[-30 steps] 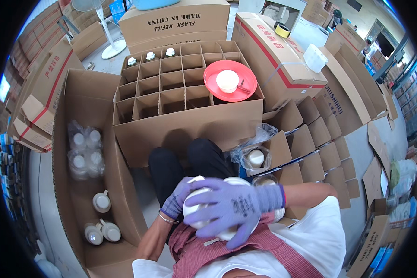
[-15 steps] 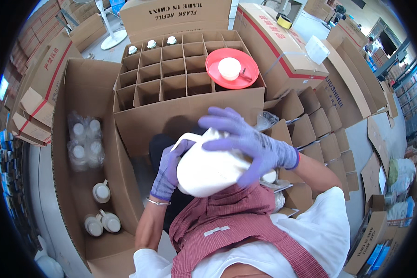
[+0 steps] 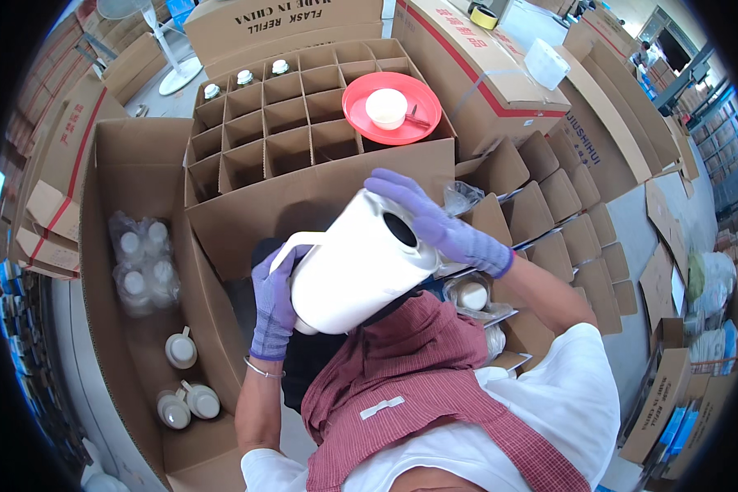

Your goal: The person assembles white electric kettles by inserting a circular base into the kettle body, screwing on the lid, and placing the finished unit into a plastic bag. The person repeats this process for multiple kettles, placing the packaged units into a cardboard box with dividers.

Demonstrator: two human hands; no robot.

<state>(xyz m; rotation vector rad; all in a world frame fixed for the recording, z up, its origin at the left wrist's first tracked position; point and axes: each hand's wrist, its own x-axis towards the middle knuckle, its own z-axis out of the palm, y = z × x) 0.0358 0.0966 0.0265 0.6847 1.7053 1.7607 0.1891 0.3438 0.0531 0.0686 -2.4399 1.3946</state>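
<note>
A white vacuum flask jug (image 3: 353,266) with a loop handle lies tilted over my lap, its dark round opening facing up and right. My left hand (image 3: 274,307), in a purple glove, is closed around its lower end beneath the handle. With fingers stretched out, my gloved right hand (image 3: 435,220) rests along the rim beside the opening. Below that hand, a white round lid in clear plastic (image 3: 471,295) sits in a carton at my right side.
Ahead stands a divided carton (image 3: 320,176) with a few bottle necks showing and a red plate (image 3: 357,98) holding a white cup. A long carton (image 3: 139,344) at left contains white lids and bagged ones. More divided cartons (image 3: 541,197) stand at right.
The jug has turned so that its opening now shows at the upper right. My right hand has moved from across its side to the rim; my left hand still grips it.
</note>
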